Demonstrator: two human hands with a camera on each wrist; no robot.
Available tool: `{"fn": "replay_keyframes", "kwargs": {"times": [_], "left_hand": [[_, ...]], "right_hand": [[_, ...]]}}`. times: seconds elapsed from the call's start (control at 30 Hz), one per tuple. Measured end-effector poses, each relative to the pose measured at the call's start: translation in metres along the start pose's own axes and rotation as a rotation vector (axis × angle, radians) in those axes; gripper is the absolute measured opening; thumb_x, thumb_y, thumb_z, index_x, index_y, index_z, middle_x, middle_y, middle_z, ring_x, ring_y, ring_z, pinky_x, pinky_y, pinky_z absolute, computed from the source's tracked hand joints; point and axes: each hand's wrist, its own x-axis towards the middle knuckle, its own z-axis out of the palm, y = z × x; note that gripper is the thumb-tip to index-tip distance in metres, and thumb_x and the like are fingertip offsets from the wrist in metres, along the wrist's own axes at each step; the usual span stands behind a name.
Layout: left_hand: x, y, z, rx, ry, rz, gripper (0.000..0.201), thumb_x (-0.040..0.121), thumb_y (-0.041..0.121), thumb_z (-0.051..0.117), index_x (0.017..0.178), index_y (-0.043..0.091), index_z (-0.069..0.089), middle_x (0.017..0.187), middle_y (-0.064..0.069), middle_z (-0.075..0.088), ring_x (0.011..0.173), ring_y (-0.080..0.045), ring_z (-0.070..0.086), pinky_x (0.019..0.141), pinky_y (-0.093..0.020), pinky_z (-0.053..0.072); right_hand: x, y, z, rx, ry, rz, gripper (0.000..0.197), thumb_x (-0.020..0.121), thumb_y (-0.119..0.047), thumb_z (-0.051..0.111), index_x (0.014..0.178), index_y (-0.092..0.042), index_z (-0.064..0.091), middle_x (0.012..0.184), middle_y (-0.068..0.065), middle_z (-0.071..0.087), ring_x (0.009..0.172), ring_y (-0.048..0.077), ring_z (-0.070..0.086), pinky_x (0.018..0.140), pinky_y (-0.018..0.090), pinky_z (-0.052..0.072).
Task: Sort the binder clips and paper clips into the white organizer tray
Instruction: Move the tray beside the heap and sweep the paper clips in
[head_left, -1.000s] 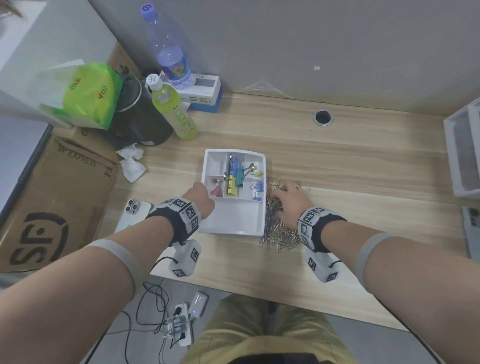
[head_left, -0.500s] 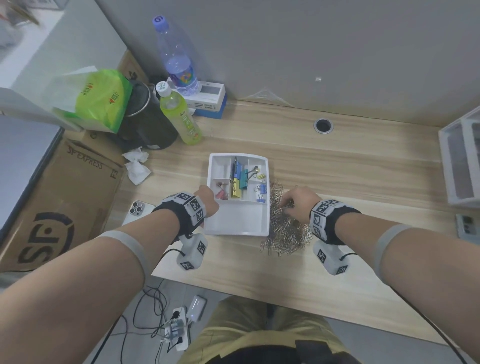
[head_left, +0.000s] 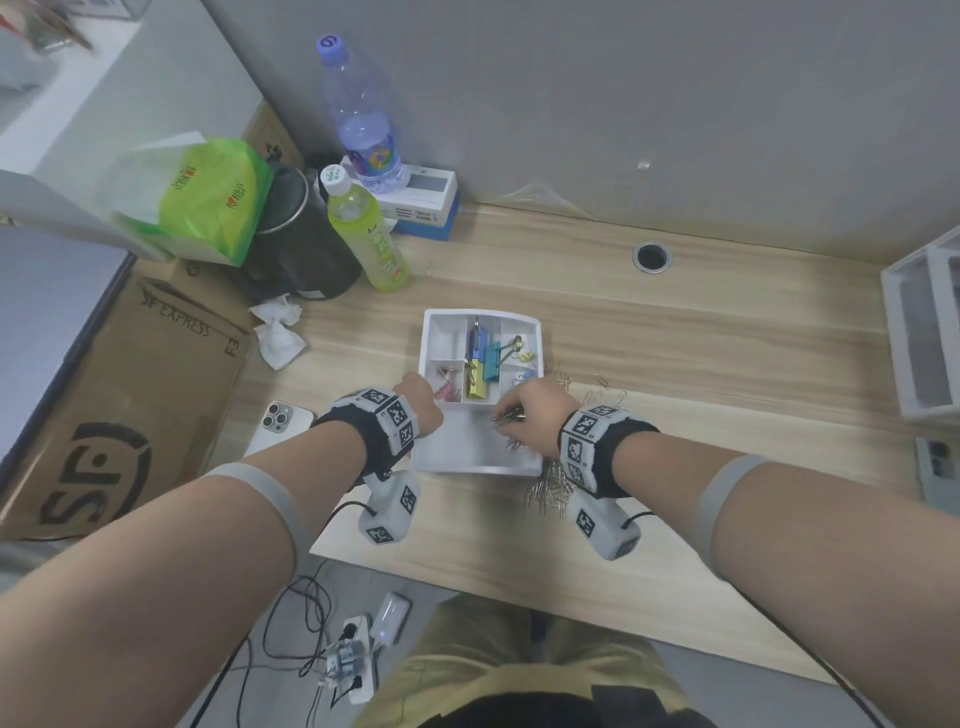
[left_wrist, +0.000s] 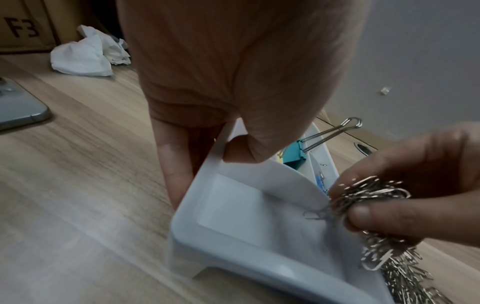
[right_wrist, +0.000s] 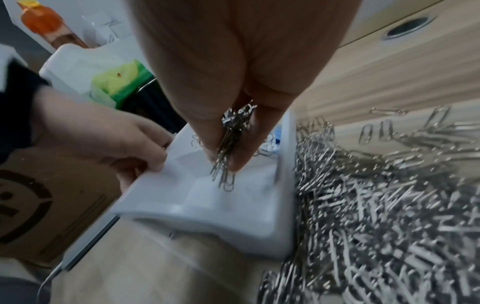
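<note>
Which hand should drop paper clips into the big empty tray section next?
Right. The right hand already pinches a bunch of paper clips above that section, while the left hand grips the tray edge.

We see a pale wood-grain bench (head_left: 675, 364) set against a plain grey wall (head_left: 623, 104), with a round metal-rimmed cable hole (head_left: 651, 256) near its far edge. To our left a brown cardboard box (head_left: 119, 395) printed in black stands beside the bench. Below the near edge, cables and a power strip (head_left: 353, 654) lie on the grey floor (head_left: 249, 691).
</note>
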Motion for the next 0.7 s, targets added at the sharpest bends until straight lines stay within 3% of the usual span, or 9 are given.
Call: {"fn": "replay_keyframes", "kwargs": {"times": [0.27,0.4,0.5,0.57,0.7], "left_hand": [[0.005,-0.003,0.006,-0.024,0.045,0.006,0.046,0.092,0.003,0.049,0.134,-0.003,0.031,0.098,-0.014,0.056,0.09,-0.034,0.064,0.067,-0.038,0.055],[0.004,-0.002,0.005,0.023,0.057,0.005,0.043,0.092,0.003,0.049,0.131,-0.004,0.033,0.082,-0.009,0.051,0.069,-0.025,0.057,0.052,-0.033,0.048],[0.003,-0.002,0.0,0.104,0.046,0.007,0.046,0.093,0.007,0.048,0.134,-0.005,0.032,0.095,-0.011,0.056,0.082,-0.027,0.06,0.065,-0.033,0.052],[0.003,-0.004,-0.005,0.166,0.054,0.008,0.042,0.094,0.007,0.046,0.133,-0.005,0.036,0.099,-0.011,0.056,0.087,-0.025,0.059,0.073,-0.031,0.051],[0.005,-0.011,-0.01,0.223,0.07,-0.011,0.036,0.095,0.008,0.045,0.129,-0.005,0.039,0.09,-0.007,0.05,0.084,-0.022,0.053,0.074,-0.027,0.046]], "right_hand": [[-0.002,0.0,0.018,0.019,-0.138,-0.062,0.025,0.082,-0.013,0.067,0.103,-0.021,0.077,0.099,-0.005,0.074,0.086,0.009,0.065,0.085,0.021,0.052],[-0.005,0.002,0.005,0.056,-0.077,-0.045,0.028,0.084,-0.013,0.064,0.108,-0.023,0.074,0.106,-0.009,0.071,0.09,0.006,0.064,0.083,0.019,0.051],[-0.01,0.011,-0.012,-0.004,0.028,-0.036,0.033,0.084,-0.02,0.068,0.117,-0.023,0.066,0.109,-0.005,0.066,0.091,0.008,0.062,0.081,0.025,0.054],[-0.011,0.025,-0.023,-0.11,0.085,0.006,0.057,0.076,-0.033,0.076,0.129,-0.026,0.055,0.12,-0.003,0.057,0.1,0.012,0.058,0.081,0.026,0.051],[-0.021,0.061,-0.038,-0.341,-0.016,0.255,0.126,0.042,-0.057,0.089,0.146,-0.031,0.025,0.14,0.005,0.03,0.127,0.026,0.037,0.101,0.047,0.046]]}}
